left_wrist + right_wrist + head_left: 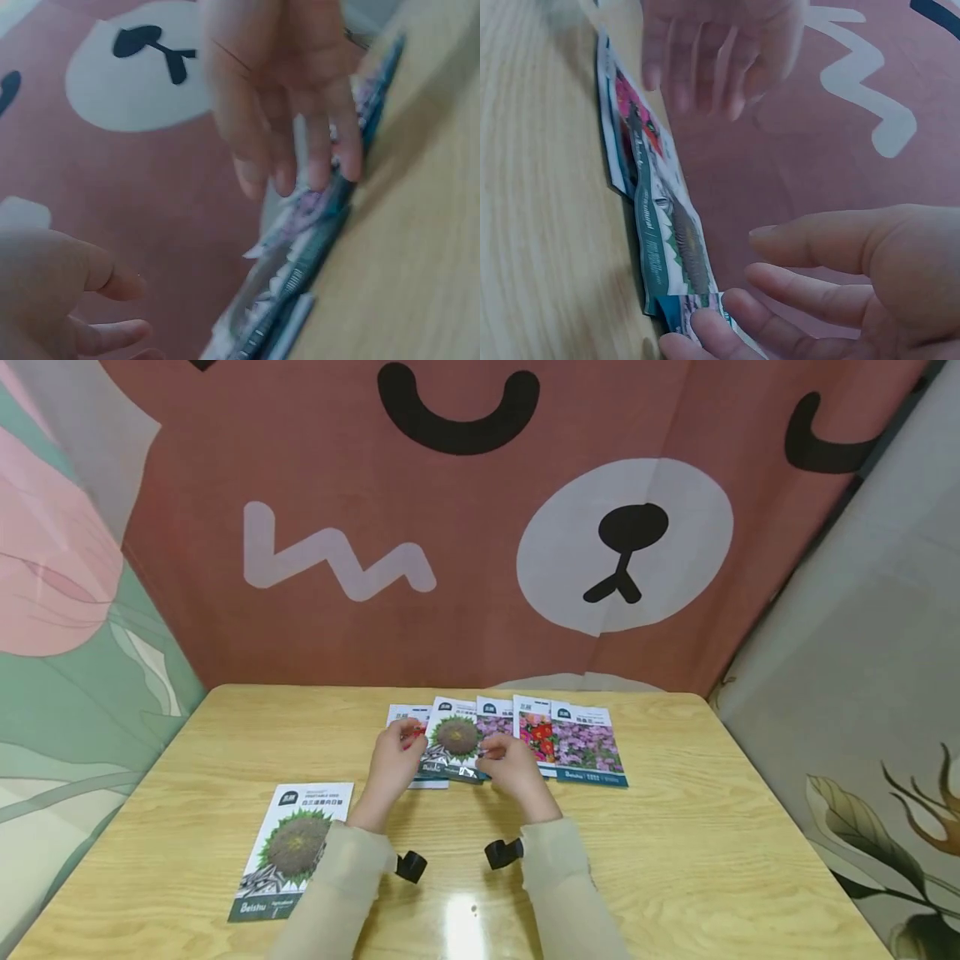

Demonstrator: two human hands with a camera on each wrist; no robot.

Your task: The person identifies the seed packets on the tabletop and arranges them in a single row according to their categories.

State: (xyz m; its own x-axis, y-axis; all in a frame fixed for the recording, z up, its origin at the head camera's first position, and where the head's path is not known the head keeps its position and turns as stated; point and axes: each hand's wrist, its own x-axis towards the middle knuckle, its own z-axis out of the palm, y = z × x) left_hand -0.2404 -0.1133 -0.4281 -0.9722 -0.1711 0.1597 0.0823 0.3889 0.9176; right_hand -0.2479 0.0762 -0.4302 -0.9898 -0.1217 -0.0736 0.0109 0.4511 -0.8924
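Note:
Several seed packets lie in an overlapping row toward the back of the table. A sunflower packet (456,737) lies over its neighbours between my two hands. My left hand (394,756) is above the row's left end, beside a packet with red flowers (636,112) that is partly covered. My right hand (516,767) is at the sunflower packet's right side, in front of a purple-flower packet (493,708). Both wrist views show loosely bent fingers with gaps between them, pinching nothing. Further right are a red-and-orange-flower packet (536,739) and another purple-flower packet (588,745).
Another sunflower packet (296,839) lies alone at the table's front left, partly covered by my left sleeve (330,885). The wooden table (697,827) ends at a printed cloth backdrop (465,643). Small black devices sit at both wrists.

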